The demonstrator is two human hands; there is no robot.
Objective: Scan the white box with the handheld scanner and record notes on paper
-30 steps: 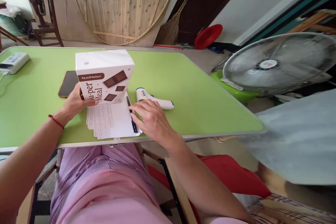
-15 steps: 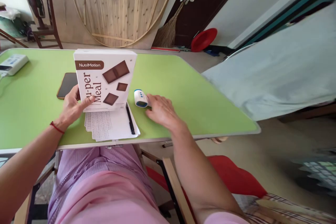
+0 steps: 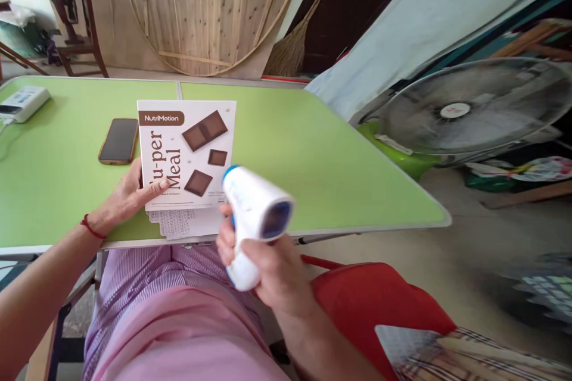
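Observation:
My left hand (image 3: 136, 193) grips the lower left edge of a white NutriMotion box (image 3: 201, 125), thumb across its front, which carries pictures of brown squares. The box is held upright above papers with handwriting (image 3: 179, 224) at the table's near edge. My right hand (image 3: 272, 262) is wrapped round the handle of a white and blue infrared thermometer (image 3: 254, 196). The thermometer is raised in front of the table edge, its blue nose toward the box's lower right corner and its dark screen toward me. The pen is hidden from view.
A phone (image 3: 118, 141) lies left of the box on the green table (image 3: 290, 131). A white power bank (image 3: 24, 103) with a cable is at the far left. A fan (image 3: 456, 110) stands beyond the table's right side, and a red seat (image 3: 357, 303) is at my right.
My right hand has closed on the thermometer and lifted it off the table toward me. The box has come slightly lower and to the right. My view has shifted, bringing the fan into sight.

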